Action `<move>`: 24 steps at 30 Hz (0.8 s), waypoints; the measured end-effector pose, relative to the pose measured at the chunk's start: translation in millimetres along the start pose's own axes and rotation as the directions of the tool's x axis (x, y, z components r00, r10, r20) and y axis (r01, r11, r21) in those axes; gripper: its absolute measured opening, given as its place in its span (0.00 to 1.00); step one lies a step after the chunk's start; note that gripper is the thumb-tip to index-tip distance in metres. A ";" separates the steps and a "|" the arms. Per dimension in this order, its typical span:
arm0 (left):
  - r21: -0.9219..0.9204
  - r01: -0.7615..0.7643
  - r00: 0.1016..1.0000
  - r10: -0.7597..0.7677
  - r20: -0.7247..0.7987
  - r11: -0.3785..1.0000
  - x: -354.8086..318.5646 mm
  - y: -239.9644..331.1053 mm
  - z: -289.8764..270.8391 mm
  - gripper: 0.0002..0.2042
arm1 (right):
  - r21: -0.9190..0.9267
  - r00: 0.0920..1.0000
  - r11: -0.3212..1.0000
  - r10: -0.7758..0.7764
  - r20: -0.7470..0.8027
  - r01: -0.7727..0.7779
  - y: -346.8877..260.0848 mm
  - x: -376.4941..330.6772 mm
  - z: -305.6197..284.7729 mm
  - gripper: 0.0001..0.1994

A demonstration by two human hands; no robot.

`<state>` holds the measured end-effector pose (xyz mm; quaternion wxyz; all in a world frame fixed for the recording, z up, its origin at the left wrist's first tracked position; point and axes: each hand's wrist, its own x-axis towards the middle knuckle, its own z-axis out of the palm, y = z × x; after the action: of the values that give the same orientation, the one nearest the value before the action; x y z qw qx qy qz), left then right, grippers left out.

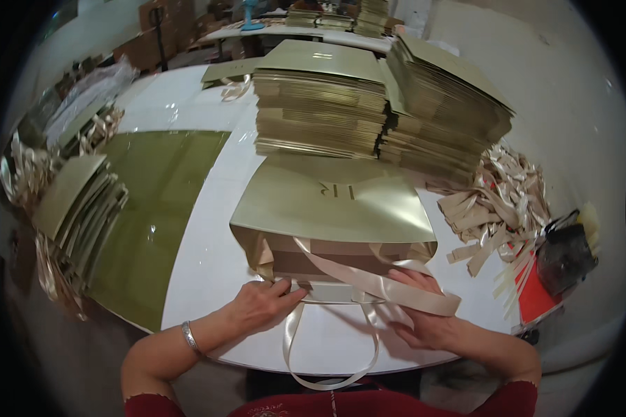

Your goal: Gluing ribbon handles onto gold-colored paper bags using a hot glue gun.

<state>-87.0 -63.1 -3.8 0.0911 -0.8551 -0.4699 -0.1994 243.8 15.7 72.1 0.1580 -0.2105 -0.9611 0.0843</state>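
A gold paper bag [327,201] lies on the white table in front of me, its mouth toward me and its inside showing. My left hand [268,306] is closed on the near rim at the left, with thumb and fingertips pinching it. At the right end of the mouth is my right hand [424,313], fingers stretched out by the rim and thumb apart below. A cream satin ribbon [368,281] loops from the upper panel across the mouth and over the right hand, hiding part of its fingers. A second ribbon loop [287,340] hangs from the near rim past the table's edge.
Tall stacks of flat gold bags [320,111] stand behind the bag. Loose ribbons [508,201] heap at the right beside a black container [567,257] and a red sheet [535,295]. More bags [80,201] lie on a green mat [156,208] at the left.
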 end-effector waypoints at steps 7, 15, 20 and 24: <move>-0.196 0.178 0.982 -0.186 -0.022 0.964 -3.9 2.2 13.0 0.11 | 0.622 0.906 0.661 0.260 0.335 -0.420 35.6 146.8 -150.4 0.41; -0.266 0.225 0.960 -0.260 -0.104 0.937 -4.2 2.5 9.6 0.14 | 0.443 0.766 0.694 0.247 0.593 -0.567 122.6 227.3 -76.6 0.16; -0.249 0.190 0.941 -0.249 -0.231 0.950 -1.7 -1.8 14.6 0.12 | 0.308 0.993 0.947 0.113 -0.043 -0.095 35.6 130.8 -84.9 0.09; -0.185 0.167 0.929 -0.218 -0.298 0.968 5.1 -4.0 11.8 0.10 | 0.433 0.890 0.819 0.191 0.414 -0.377 -5.3 28.1 -32.4 0.11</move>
<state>-84.9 -52.9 -12.4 0.0777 -0.7662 -0.5139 -0.3779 228.6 26.2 111.1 0.0183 -0.2866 -0.8746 0.3907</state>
